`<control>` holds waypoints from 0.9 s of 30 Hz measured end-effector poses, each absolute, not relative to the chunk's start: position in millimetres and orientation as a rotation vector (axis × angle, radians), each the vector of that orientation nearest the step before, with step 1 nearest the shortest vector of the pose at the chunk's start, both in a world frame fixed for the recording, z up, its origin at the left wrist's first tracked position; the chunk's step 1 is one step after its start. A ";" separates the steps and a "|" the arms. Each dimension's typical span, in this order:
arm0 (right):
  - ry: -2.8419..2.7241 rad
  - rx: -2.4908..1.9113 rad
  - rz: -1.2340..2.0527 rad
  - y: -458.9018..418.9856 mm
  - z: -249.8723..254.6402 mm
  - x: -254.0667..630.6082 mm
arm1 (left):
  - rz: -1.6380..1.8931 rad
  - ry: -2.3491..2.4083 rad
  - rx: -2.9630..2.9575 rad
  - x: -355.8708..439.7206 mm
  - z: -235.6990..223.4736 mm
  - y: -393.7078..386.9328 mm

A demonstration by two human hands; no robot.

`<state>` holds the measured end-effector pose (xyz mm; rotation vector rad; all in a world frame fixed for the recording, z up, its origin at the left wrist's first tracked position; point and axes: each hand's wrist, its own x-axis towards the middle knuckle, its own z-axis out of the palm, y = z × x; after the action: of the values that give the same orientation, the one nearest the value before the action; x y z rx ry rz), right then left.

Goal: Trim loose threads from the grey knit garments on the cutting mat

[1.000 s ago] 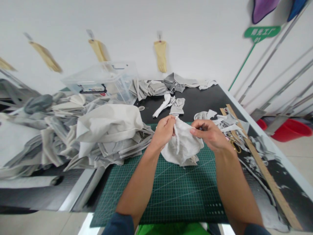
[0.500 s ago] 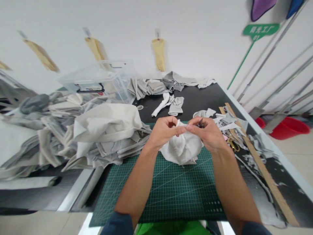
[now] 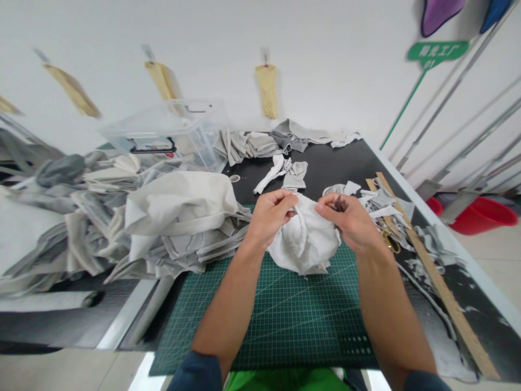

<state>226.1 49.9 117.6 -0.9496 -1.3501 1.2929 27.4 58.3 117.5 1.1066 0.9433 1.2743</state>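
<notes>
A bunched piece of white cloth [image 3: 307, 239] hangs from both hands above the green cutting mat [image 3: 301, 320]. My left hand [image 3: 273, 216] pinches its upper left edge between thumb and fingers. On the other side, my right hand [image 3: 345, 217] is closed on the cloth's upper right part, thumb on top. A small dark object [image 3: 337, 203] shows among the right fingers; its kind is not clear. Between the two hands the fabric is spread a little, and a thick fold runs down from the left fingertips.
A large heap of grey and white cloth [image 3: 179, 212] lies on the left, before a clear plastic box [image 3: 163, 136]. Cloth pieces [image 3: 252, 145] lie at the back. To the right are scraps [image 3: 378, 201], gold-handled scissors [image 3: 393, 244] and a long wooden ruler [image 3: 439, 282].
My hands have moved slightly apart, and the cloth's top edge is now stretched between them. Before, the fingertips nearly met over a small gathered bit of it.
</notes>
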 end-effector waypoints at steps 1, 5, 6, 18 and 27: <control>-1.381 -0.972 1.239 50.8 117.5 228.2 | 1.274 0.957 1.110 27.8 118.6 57.7; -1.494 -1.046 1.019 53.0 119.1 239.6 | 1.291 1.001 1.156 28.9 121.8 54.5; -1.535 -1.069 0.961 52.8 119.6 242.2 | 1.290 1.016 1.168 29.3 122.1 53.8; -1.803 -1.028 0.580 42.6 118.5 223.3 | 1.319 1.010 1.314 29.2 119.2 51.5; -1.758 -1.075 0.407 36.0 115.7 210.5 | 1.335 1.037 1.324 28.7 122.0 49.8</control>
<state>210.5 36.0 115.7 -1.0755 -1.7578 0.4068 28.7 49.8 122.0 1.3241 1.0367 1.3350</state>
